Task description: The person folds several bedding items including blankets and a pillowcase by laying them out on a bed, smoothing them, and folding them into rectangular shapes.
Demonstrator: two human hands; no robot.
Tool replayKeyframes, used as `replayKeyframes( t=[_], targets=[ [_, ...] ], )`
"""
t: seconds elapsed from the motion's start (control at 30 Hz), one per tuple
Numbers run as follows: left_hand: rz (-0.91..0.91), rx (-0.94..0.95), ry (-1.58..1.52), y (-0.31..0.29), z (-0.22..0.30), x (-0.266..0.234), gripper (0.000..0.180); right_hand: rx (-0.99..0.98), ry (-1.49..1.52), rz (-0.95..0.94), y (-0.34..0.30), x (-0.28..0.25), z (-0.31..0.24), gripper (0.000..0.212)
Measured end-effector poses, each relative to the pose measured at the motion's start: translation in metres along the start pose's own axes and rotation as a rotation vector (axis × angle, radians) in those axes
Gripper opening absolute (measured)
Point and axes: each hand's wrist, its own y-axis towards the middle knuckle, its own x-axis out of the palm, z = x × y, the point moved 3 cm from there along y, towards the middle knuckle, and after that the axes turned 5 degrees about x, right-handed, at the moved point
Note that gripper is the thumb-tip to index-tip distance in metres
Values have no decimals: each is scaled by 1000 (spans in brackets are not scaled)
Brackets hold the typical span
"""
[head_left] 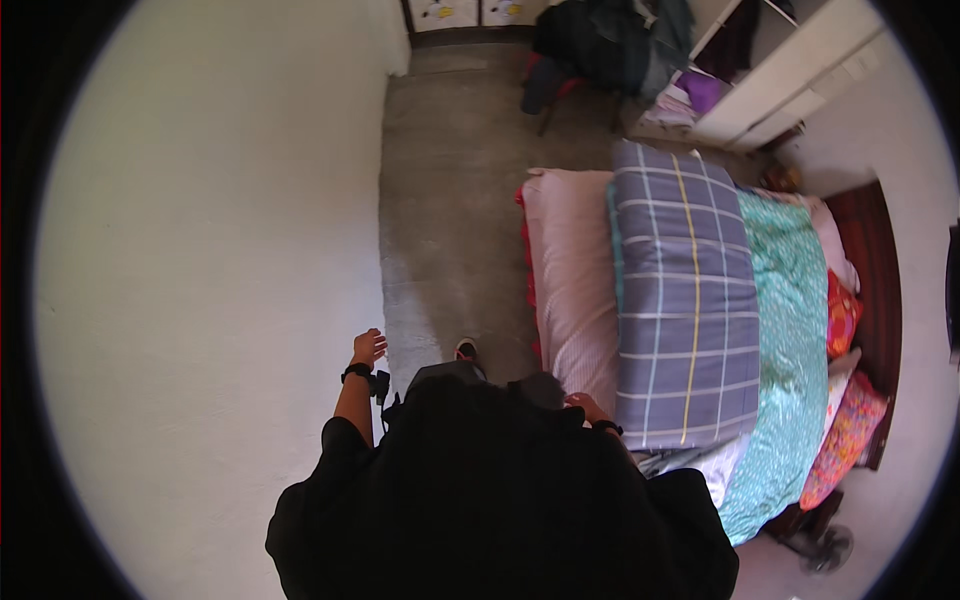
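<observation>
My left hand [370,347] hangs in the air beside the pale wall, with nothing in it and its fingers stretched out. A black band with a small dark device [379,386] is strapped round that wrist. My right hand [588,405] is at the near side of the bed, by the pink striped sheet [572,270]; its fingers are small and partly hidden, and whether it touches the sheet I cannot tell. Closest to it on the bed lies a folded grey-blue checked quilt [685,300]. Beyond the quilt spreads a teal patterned cover [785,290].
The pale wall [220,270] runs along my left. Grey concrete floor [450,190] stretches ahead between wall and bed. A chair heaped with dark clothes [600,45] stands at the far end, near an open wardrobe [770,75]. Colourful pillows [845,440] lean by the wooden headboard [868,225].
</observation>
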Motion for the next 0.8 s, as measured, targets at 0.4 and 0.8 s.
replayKeyframes(
  t=[0.4,0.8],
  targets=[
    [-114,-120,-35,159,106,38,33,1079,690,99,270,-103,112,18],
    [-91,13,204,315,407,154,29,1232,482,-5,469,-206,253,25]
  ],
)
